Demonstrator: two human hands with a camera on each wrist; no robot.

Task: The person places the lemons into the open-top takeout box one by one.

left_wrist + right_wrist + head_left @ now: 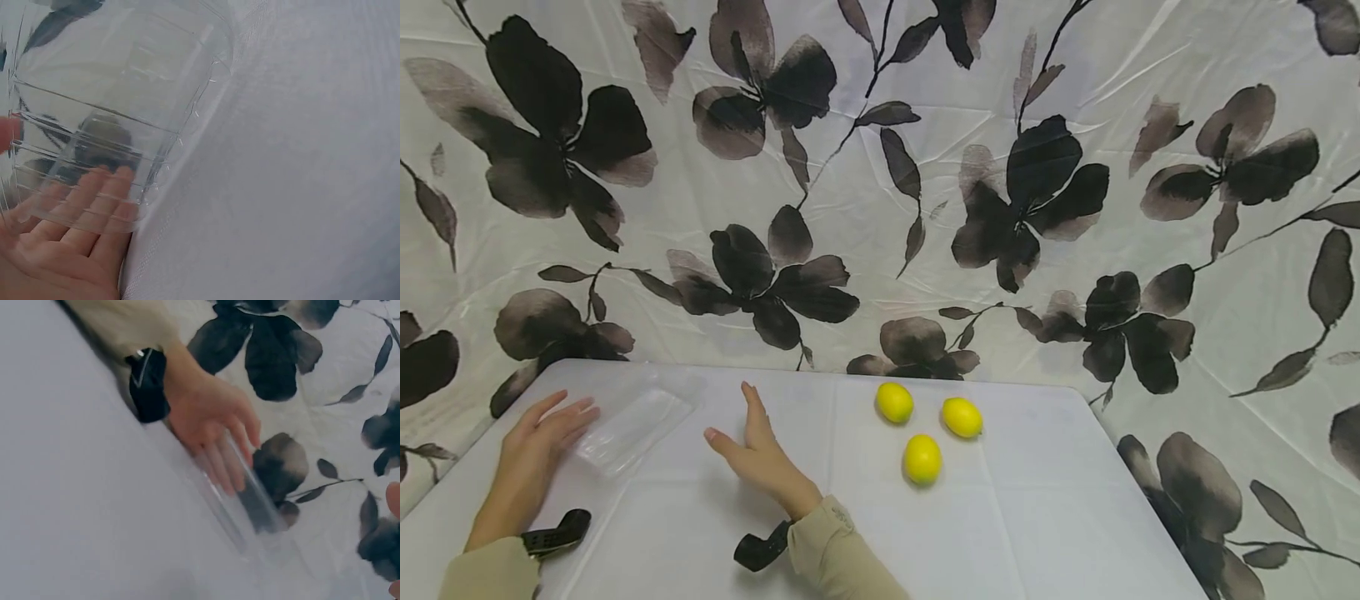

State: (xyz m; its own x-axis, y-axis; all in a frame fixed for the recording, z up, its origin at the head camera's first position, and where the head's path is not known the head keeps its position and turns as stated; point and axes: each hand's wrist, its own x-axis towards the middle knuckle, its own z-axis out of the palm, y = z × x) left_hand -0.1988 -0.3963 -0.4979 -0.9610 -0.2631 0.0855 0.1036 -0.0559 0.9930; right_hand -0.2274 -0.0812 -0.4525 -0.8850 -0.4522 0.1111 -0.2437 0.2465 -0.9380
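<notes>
A flowered cloth [925, 192] hangs as a backdrop behind a white-covered surface [1037, 517], which carries everything here. On the near left part of the surface lies a clear plastic tray [636, 425], shallow and ribbed, resting flat. The left hand [538, 454] lies just beside its left edge with straight, relaxed fingers [103, 194]; in the left wrist view the fingertips show through the tray's wall, so they touch or sit right against it. They are not curled around it. The right hand [756, 454] stands on its edge just to the right of the tray, fingers straight and together, thumb out, holding nothing and a little apart from the plastic.

Three lemons [922, 458] sit well to the right of the hands, close together but not touching, two nearer the backdrop and one nearer the person.

To handle the tray well, I judge that both hands should meet its two sides evenly, since thin plastic like this will likely flex or skid on the smooth cloth if pressed from one side alone. Light pressure low on the walls seems wise, as a hard squeeze could buckle it. The lemons are round and may roll if the cloth is tugged.
</notes>
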